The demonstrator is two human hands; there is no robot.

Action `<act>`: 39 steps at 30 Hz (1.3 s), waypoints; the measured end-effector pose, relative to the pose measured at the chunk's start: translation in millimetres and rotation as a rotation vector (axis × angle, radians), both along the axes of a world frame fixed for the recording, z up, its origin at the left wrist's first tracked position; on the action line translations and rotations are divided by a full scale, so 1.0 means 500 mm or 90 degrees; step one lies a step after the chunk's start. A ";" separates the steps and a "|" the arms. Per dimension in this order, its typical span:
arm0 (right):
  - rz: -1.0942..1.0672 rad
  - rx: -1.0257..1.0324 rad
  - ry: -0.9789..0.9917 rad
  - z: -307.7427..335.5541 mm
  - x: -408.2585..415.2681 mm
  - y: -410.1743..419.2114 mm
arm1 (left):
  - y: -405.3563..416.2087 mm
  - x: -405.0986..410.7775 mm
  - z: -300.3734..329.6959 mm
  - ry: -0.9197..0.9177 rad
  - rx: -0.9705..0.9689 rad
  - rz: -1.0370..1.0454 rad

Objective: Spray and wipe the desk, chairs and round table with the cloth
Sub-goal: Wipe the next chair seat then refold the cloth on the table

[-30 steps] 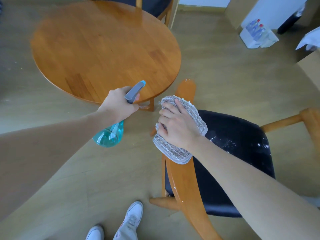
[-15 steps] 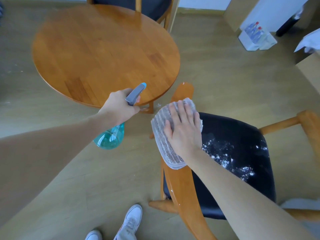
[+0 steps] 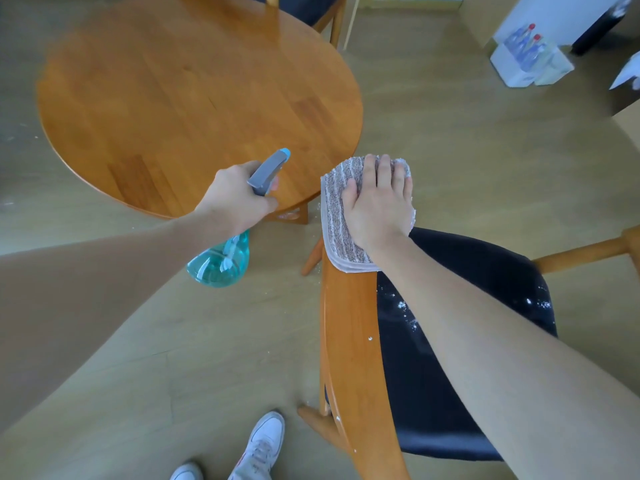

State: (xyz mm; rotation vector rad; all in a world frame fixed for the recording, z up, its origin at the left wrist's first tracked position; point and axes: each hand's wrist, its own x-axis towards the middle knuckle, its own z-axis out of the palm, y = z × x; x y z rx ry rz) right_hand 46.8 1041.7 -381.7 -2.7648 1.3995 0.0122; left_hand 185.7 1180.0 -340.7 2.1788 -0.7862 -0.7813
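Note:
My right hand presses a grey-brown striped cloth flat onto the far end of a wooden chair's curved backrest, fingers straight over the cloth. The chair's black seat carries white specks. My left hand grips a teal spray bottle by its grey trigger head, held in the air over the floor beside the round wooden table. The nozzle points toward the table's near edge.
A second chair stands behind the round table. A pack of water bottles sits on the floor at the far right. My white shoes stand on the wood floor just left of the chair's leg.
My right hand slid the cloth along the backrest toward its far end, and its fingers flattened out. The left hand with the spray bottle stayed about where it was.

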 end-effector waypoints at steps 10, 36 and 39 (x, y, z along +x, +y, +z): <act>0.176 -0.050 -0.032 -0.001 0.021 -0.022 | 0.003 0.006 -0.004 -0.005 0.007 0.000; 0.472 -0.150 -0.102 -0.019 -0.172 0.258 | 0.195 -0.087 0.011 0.039 -0.034 -0.019; 0.474 -0.159 -0.082 -0.021 -0.201 0.287 | 0.216 -0.117 0.009 0.033 -0.023 -0.045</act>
